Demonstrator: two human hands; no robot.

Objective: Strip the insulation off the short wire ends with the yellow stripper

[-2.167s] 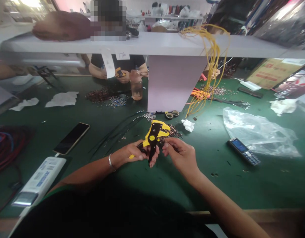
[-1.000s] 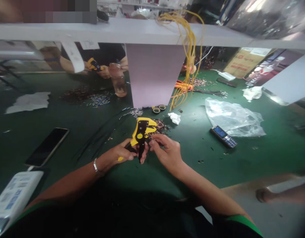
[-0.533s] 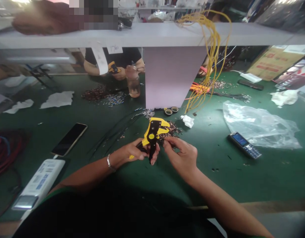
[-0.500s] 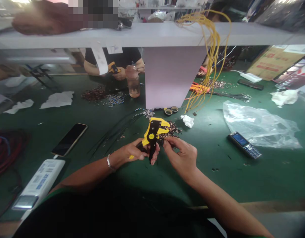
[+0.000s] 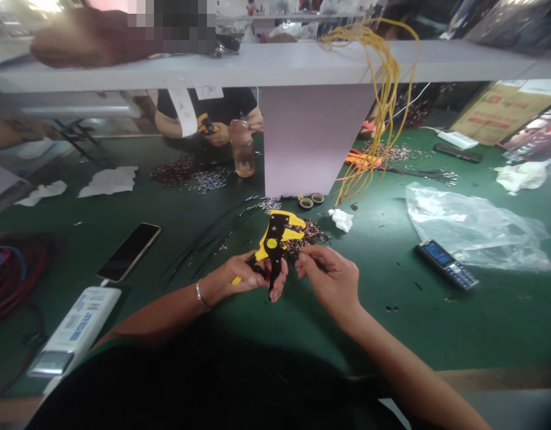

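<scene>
My left hand [image 5: 244, 273] is closed around the handles of a yellow and black wire stripper [image 5: 272, 243]. The tool's jaws stand apart and point to the right. Just right of it, my right hand [image 5: 331, 278] has thumb and forefinger pinched together; whatever they hold is too small to make out. Beyond both hands lies a heap of short dark wire pieces with coppery ends [image 5: 310, 232], partly covered by the tool and the fingers. Long thin black wires [image 5: 213, 230] stretch across the table to the left of the stripper.
On the left are a smartphone [image 5: 129, 252] and a white power strip [image 5: 80, 325]. A keypad phone [image 5: 446, 264] and a clear plastic bag [image 5: 477, 227] lie right. Yellow wires [image 5: 389, 119] hang from the shelf [image 5: 293, 63]. Across the table, a person holds another stripper [image 5: 207, 124] behind a bottle [image 5: 242, 149].
The camera view has shifted slightly. My left hand keeps hold of the wire stripper, whose jaws show a wider gap now. My right hand stays pinched, close to the same place.
</scene>
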